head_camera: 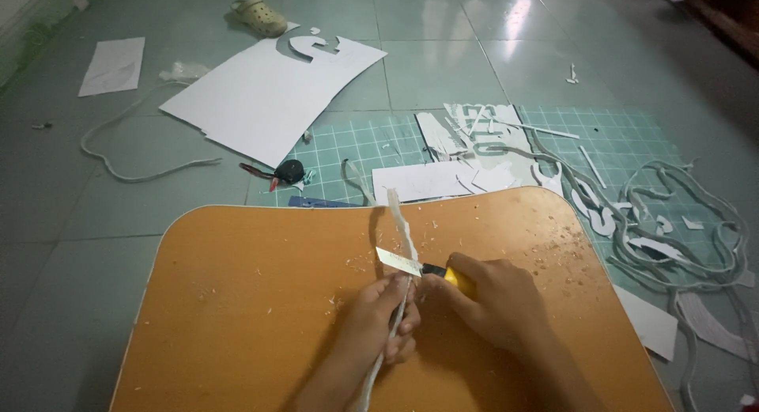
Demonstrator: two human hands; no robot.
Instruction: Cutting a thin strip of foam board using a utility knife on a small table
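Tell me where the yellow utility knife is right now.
In the head view, the yellow utility knife is in the right hand, centre of the orange board, its blade against the white strip.

Knife (pixel 419 266) against strip (pixel 402 222) (white)

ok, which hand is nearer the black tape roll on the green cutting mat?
Left. The left hand grips the white strip on the orange board, below and right of the tape roll. The right hand, holding the yellow knife, is farther right.
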